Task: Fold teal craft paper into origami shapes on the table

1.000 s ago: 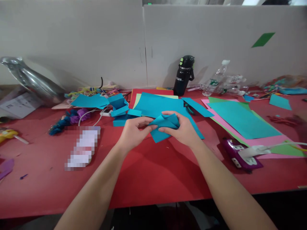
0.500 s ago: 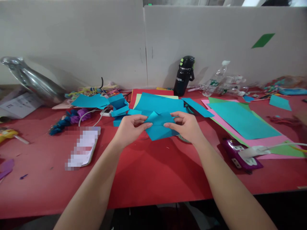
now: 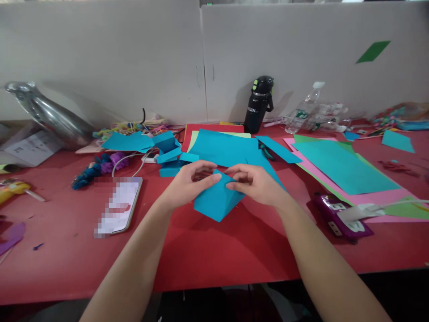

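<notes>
A folded piece of bright blue paper (image 3: 218, 200) was held above the red surface (image 3: 201, 250) between both hands' fingers (image 3: 214, 180), one corner (a blunt one) pointing towards the wearer.

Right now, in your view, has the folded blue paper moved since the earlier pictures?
Yes: judged against the black bottle, the folded blue paper is farther away, lower and further left.

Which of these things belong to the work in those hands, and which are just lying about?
In the work:
- folded blue paper, between the left hand and right hand
- probably the large blue sheet behind it

Seemingly just lying about:
- phone
- black bottle
- clear plastic bottle
</notes>
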`<move>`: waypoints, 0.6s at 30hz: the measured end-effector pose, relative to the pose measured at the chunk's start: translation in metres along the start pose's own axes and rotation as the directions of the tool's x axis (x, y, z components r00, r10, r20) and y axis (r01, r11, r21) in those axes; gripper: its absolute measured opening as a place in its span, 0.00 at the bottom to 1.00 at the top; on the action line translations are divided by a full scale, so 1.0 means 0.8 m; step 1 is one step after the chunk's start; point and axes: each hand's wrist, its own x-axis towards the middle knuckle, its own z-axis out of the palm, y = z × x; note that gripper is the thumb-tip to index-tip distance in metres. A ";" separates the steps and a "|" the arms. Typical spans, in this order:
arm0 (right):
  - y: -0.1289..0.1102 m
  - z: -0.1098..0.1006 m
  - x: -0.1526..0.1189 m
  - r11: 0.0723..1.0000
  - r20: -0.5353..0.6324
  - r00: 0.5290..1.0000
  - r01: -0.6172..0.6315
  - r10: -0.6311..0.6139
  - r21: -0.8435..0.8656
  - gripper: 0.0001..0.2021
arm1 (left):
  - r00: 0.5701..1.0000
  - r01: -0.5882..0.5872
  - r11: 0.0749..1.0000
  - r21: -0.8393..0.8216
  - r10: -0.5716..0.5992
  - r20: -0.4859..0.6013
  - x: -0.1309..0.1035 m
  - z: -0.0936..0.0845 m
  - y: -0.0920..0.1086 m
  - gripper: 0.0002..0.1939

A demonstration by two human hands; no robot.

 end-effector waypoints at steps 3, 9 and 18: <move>-0.003 0.003 -0.003 0.998 0.042 0.998 0.047 -0.045 -0.051 0.17 | 0.999 0.048 0.998 -0.027 -0.049 -0.013 0.001 0.005 0.000 0.15; 0.001 0.001 -0.001 0.991 -0.022 0.996 0.079 -0.082 -0.106 0.16 | 0.996 0.005 0.999 -0.043 -0.009 -0.091 0.004 0.001 -0.010 0.13; 0.002 0.001 0.004 0.994 -0.097 0.993 0.058 -0.067 -0.089 0.15 | 0.989 -0.050 0.998 -0.039 0.045 -0.138 0.004 0.000 -0.009 0.09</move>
